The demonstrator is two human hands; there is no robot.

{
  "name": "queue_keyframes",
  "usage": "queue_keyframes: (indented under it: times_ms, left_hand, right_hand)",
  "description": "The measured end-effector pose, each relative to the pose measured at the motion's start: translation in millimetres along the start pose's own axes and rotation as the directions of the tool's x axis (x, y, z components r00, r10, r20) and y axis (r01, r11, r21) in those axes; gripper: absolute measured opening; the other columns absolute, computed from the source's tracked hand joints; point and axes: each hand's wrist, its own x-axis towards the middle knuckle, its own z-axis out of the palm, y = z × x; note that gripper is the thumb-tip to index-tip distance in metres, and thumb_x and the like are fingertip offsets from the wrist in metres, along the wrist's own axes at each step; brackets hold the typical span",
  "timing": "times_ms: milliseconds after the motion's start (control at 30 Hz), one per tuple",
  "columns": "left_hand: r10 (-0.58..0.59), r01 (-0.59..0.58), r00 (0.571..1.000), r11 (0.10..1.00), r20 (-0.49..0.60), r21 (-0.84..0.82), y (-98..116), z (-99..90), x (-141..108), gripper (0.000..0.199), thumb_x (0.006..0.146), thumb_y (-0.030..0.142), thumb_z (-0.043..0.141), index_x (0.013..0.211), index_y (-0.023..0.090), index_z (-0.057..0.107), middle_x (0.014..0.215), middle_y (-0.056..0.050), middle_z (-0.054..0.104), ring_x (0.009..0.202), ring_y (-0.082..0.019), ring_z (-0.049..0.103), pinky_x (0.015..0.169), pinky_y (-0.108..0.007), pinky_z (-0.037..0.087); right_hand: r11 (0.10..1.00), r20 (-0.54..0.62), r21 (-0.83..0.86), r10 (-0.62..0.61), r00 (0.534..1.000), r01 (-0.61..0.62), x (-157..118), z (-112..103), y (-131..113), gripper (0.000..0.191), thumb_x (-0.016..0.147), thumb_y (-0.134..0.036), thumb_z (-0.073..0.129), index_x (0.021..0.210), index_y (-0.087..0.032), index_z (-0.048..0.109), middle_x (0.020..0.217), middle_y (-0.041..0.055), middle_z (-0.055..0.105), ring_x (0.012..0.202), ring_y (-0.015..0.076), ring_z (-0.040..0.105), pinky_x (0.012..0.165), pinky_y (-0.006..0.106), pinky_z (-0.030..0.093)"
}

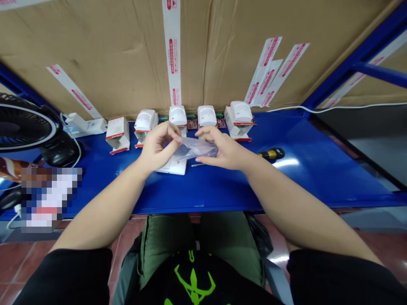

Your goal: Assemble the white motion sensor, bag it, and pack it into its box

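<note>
A clear plastic bag (199, 148) is stretched between my two hands above the blue table. My left hand (159, 146) pinches its left end between thumb and fingers. Around the bag's right end, my right hand (222, 148) curls with thumb and fingers; whether anything lies inside the bag I cannot tell. Beneath the bag a flat white piece (173, 166) rests on the table, partly covered by my left hand. Behind my hands stand small open boxes with white domed devices, one device (207, 115) just past my right fingers and another (177, 115) past the left.
An open box (118, 133) stands at the back left, and a boxed device (241, 112) at the back right. Red circuit boards (191, 123) lie between them. A yellow-black screwdriver (271, 153) lies beyond my right wrist. A black fan (25, 123) stands left; cardboard (127, 55) walls the back.
</note>
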Motion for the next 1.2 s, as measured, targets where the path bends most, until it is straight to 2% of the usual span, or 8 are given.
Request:
queue_keyframes:
  times_ms: [133, 233, 367, 500, 767, 933, 1100, 1200]
  left_hand:
    - [-0.061, 0.065, 0.993, 0.997, -0.097, 0.044, -11.3, -3.7, -2.8, 0.041, 0.104, 0.056, 0.077, 0.086, 0.025, 0.058, 0.083, -0.001, 0.063, 0.075, -0.018, 0.060, 0.068, -0.033, 0.052]
    - [-0.012, 0.037, 0.987, 0.987, -0.160, 0.155, -13.0, -4.5, -4.2, 0.043, 0.102, 0.058, 0.080, 0.085, 0.026, 0.058, 0.082, 0.000, 0.056, 0.076, -0.019, 0.056, 0.074, -0.037, 0.051]
    - [0.004, 0.015, 0.998, 0.938, -0.055, 0.347, -6.7, -1.8, -6.5, 0.040, 0.105, 0.065, 0.070, 0.099, 0.026, 0.077, 0.097, -0.005, 0.060, 0.096, -0.026, 0.061, 0.094, -0.047, 0.054]
    - [-0.020, 0.010, 1.000, 0.908, 0.020, 0.419, -3.7, 5.2, -10.7, 0.039, 0.098, 0.064, 0.083, 0.106, 0.025, 0.082, 0.103, -0.007, 0.060, 0.103, -0.029, 0.060, 0.098, -0.050, 0.053]
    - [0.076, -0.087, 0.996, 0.931, 0.046, 0.354, -1.1, 5.6, -10.4, 0.018, 0.103, 0.045, 0.081, 0.097, 0.028, 0.083, 0.099, -0.004, 0.060, 0.097, -0.024, 0.059, 0.094, -0.044, 0.050]
    - [0.068, -0.104, 0.991, 0.927, 0.112, 0.361, 5.4, 3.1, -6.8, 0.022, 0.105, 0.042, 0.076, 0.091, 0.027, 0.081, 0.092, -0.004, 0.069, 0.088, -0.023, 0.063, 0.093, -0.045, 0.054]
    - [0.108, -0.132, 0.990, 0.918, 0.086, 0.374, 10.5, 0.6, -4.1, 0.022, 0.100, 0.041, 0.077, 0.083, 0.027, 0.079, 0.100, -0.006, 0.080, 0.096, -0.026, 0.070, 0.098, -0.048, 0.057]
    - [0.106, -0.142, 0.987, 0.927, 0.122, 0.348, 12.4, -0.6, -2.6, 0.021, 0.099, 0.039, 0.076, 0.082, 0.027, 0.077, 0.095, -0.005, 0.083, 0.090, -0.025, 0.073, 0.096, -0.048, 0.058]
  right_hand:
    - [0.993, -0.040, -0.092, 0.068, 0.997, -0.072, -0.9, -6.4, -3.7, 0.058, 0.095, -0.044, 0.077, 0.139, -0.024, 0.046, 0.104, 0.0026, 0.064, 0.074, 0.0170, 0.056, 0.070, 0.035, 0.049]
    - [0.971, -0.119, -0.195, 0.119, 0.986, -0.141, -0.1, -7.5, -2.5, 0.060, 0.093, -0.046, 0.076, 0.140, -0.024, 0.045, 0.108, 0.0049, 0.065, 0.076, 0.0197, 0.058, 0.072, 0.038, 0.052]
    - [0.947, -0.171, -0.270, 0.129, 0.977, -0.173, 0.0, -5.2, -2.3, 0.060, 0.095, -0.044, 0.073, 0.144, -0.022, 0.046, 0.111, 0.0075, 0.069, 0.085, 0.0250, 0.066, 0.082, 0.043, 0.058]
    - [0.937, -0.189, -0.310, 0.105, 0.976, -0.161, -0.8, -0.4, -5.2, 0.065, 0.093, -0.042, 0.073, 0.149, -0.020, 0.049, 0.127, 0.0152, 0.073, 0.103, 0.0326, 0.074, 0.092, 0.047, 0.061]
    - [0.881, -0.156, -0.417, 0.170, 0.973, -0.221, -2.1, 0.3, -5.4, 0.072, 0.091, -0.041, 0.076, 0.154, -0.014, 0.053, 0.132, 0.0215, 0.078, 0.119, 0.0410, 0.077, 0.100, 0.053, 0.062]
    - [0.849, -0.187, -0.462, 0.189, 0.964, -0.256, -2.8, -2.0, -0.1, 0.069, 0.089, -0.039, 0.079, 0.150, -0.016, 0.056, 0.138, 0.0220, 0.077, 0.126, 0.0444, 0.075, 0.102, 0.058, 0.062]
    - [0.835, -0.243, -0.482, 0.164, 0.956, -0.266, -3.3, -3.1, 4.1, 0.070, 0.087, -0.041, 0.083, 0.148, -0.018, 0.058, 0.148, 0.0233, 0.073, 0.135, 0.0467, 0.072, 0.109, 0.063, 0.061]
    - [0.835, -0.251, -0.481, 0.160, 0.955, -0.266, -3.7, -3.9, 7.3, 0.068, 0.086, -0.042, 0.085, 0.145, -0.020, 0.059, 0.149, 0.0228, 0.072, 0.137, 0.0478, 0.070, 0.112, 0.067, 0.059]
